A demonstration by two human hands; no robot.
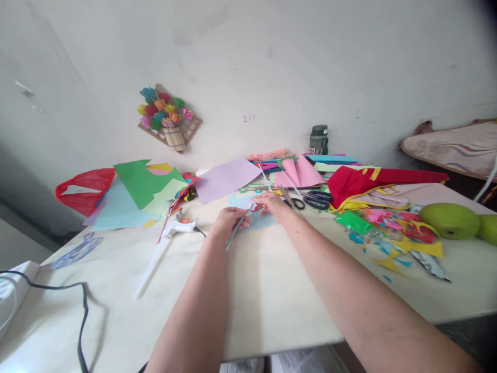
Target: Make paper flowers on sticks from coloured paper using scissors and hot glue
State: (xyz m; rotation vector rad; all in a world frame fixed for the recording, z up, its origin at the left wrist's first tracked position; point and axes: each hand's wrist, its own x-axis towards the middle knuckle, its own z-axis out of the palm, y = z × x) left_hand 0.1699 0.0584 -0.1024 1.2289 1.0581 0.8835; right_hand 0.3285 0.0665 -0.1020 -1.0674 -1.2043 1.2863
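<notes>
Pale-blue stick (233,236) is pinched by the left hand (232,219), frame centre; right hand (272,205) pinches a lilac paper scrap (253,205); white glue gun (176,227) lies left of centre.

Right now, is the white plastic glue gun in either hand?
No, the glue gun lies on the cream tabletop, left of the left hand.

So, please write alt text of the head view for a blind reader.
A person's left hand holds a thin pale stick while the right hand touches a small lilac paper at its upper end, over a table. A glue gun lies to the left; scissors and colourful scraps to the right. Behind, a flower decoration hangs on the wall.
</notes>
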